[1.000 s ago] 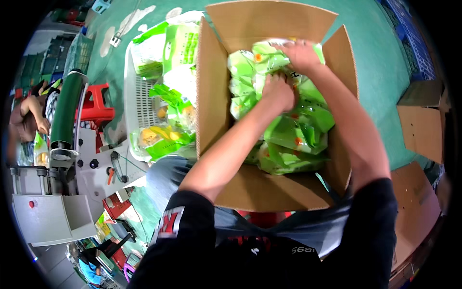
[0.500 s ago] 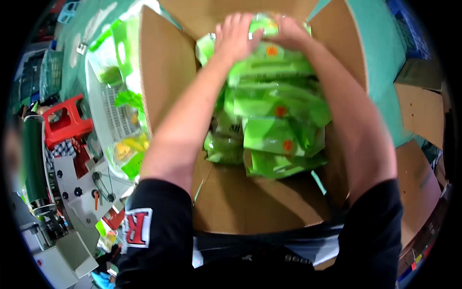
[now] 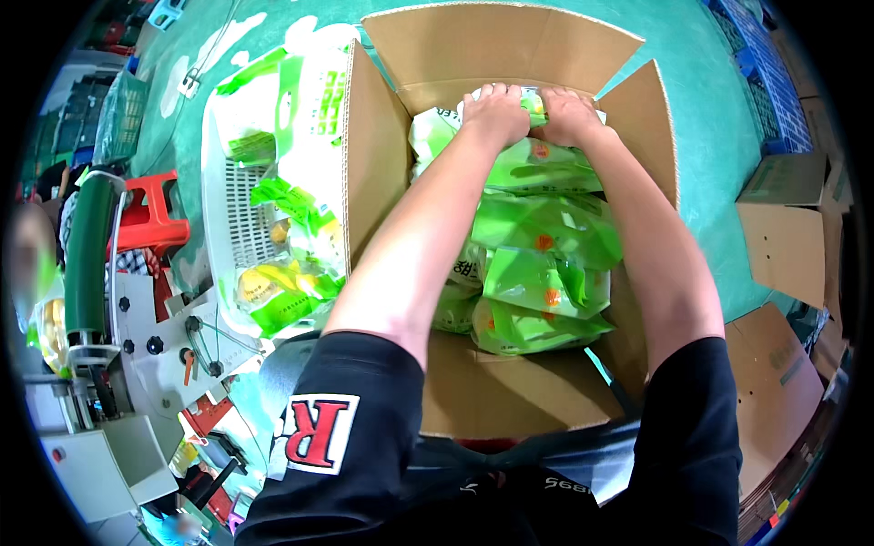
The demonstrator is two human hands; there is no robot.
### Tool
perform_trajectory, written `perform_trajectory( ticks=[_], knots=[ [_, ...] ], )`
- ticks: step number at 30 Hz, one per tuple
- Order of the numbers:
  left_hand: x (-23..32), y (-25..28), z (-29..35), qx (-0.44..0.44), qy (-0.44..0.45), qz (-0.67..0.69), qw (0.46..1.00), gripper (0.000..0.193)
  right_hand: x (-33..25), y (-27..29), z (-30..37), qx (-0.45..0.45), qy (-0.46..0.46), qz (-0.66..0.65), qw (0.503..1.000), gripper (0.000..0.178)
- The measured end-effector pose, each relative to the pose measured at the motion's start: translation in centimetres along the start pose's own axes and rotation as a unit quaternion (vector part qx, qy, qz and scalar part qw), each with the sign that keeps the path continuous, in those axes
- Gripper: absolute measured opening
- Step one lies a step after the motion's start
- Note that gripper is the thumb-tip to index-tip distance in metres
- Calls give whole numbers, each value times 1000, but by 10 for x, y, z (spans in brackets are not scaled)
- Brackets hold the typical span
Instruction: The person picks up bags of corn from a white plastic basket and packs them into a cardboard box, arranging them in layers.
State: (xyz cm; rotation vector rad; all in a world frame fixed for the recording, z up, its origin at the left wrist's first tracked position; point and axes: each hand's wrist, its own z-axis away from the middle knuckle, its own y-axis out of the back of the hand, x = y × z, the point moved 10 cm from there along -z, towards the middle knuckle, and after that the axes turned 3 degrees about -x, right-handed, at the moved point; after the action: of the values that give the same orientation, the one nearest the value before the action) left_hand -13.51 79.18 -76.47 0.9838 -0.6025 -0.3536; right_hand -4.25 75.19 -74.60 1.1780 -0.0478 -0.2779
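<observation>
Both my arms reach into the far end of an open cardboard box (image 3: 519, 400) packed with green-and-white plastic bags (image 3: 546, 227), stacked in overlapping rows. My left hand (image 3: 496, 116) and my right hand (image 3: 569, 116) lie close together on a small green-and-white bag (image 3: 533, 105) at the far wall. The fingers of each hand curl over it and press it in, with their tips partly hidden. Orange round stickers mark several bags. Other bags lie lower at the left, under my left forearm.
Left of the box stands a white plastic basket (image 3: 246, 218) with more green bags. Further left are a red stool (image 3: 155, 214) and a machine with a green conveyor roller (image 3: 88, 259). Folded cartons (image 3: 778, 382) and a blue crate (image 3: 760, 77) stand at the right.
My view has shifted, so the box appears lower and further right. Both hands stay at the box's far end, and the small bag between them sits against the far wall.
</observation>
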Motion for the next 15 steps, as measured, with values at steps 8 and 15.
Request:
perform_trajectory(
  ticks=[8, 15],
  knots=[
    [21, -2, 46, 208, -109, -23, 972, 56, 42, -56, 61, 233, -79, -123, 961, 59],
    [30, -25, 46, 234, -120, -63, 963, 56, 34, -57, 76, 425, -49, -137, 894, 41]
  ],
)
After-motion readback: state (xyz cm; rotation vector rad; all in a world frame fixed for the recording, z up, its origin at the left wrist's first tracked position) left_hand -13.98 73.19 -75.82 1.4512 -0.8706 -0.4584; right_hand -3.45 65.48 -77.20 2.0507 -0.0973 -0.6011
